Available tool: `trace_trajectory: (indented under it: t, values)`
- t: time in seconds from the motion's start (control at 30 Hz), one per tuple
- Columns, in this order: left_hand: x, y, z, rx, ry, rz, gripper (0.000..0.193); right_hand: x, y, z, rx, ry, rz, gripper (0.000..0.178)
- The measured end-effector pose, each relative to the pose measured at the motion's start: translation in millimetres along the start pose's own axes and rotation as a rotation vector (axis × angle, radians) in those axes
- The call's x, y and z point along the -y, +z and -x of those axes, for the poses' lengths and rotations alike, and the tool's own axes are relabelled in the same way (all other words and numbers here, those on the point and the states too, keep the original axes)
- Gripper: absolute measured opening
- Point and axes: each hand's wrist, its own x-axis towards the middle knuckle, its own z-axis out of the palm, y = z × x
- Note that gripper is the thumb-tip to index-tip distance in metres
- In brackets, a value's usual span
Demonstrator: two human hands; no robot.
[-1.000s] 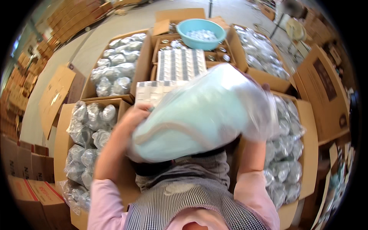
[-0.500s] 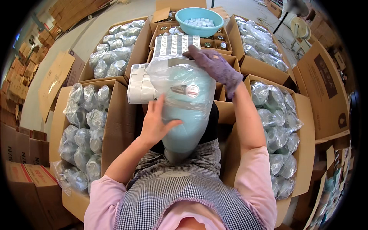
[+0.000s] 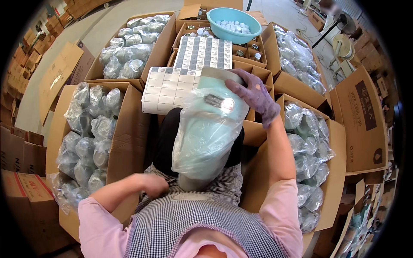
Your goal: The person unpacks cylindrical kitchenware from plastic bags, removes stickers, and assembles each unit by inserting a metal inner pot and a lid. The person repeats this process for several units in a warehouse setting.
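My right grip (image 3: 254,94), gloved in purple, is half-curled around the grey top edge of a pale green container (image 3: 202,146). It leans upright in my lap between my knees, its plastic wrap (image 3: 187,116) bunched below that edge. My bare left grip (image 3: 155,185) hovers just left of its grey base, fingers curled in (too blurred for me to tell whether they pinch anything). Label sheets (image 3: 165,88) lie just beyond, near a blue basin (image 3: 217,31) of small white pieces.
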Motion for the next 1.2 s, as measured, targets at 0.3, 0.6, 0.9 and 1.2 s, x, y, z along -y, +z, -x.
trace_trajectory:
  t: [0.3, 0.6, 0.9, 1.2]
  values:
    - [-17.2, -18.0, -35.0, -1.301, 0.496, 0.011, 0.040, 23.7, -14.6, -2.4, 0.094, -0.169, 0.021, 0.043]
    - [24.6, 18.5, -24.4, -0.653, 0.705, 0.259, 0.024, 22.9, 39.9, 4.1, -0.381, -0.300, 0.006, 0.018]
    - [-52.8, -90.5, 15.0, -1.985, 0.396, 0.272, 0.033, 23.3, 58.0, 11.9, -0.677, -0.216, -0.337, 0.025]
    - [-78.8, -92.9, -26.1, -2.040, 0.286, 0.341, 0.025, 21.2, 65.1, 14.5, -0.746, -0.139, -0.330, 0.034]
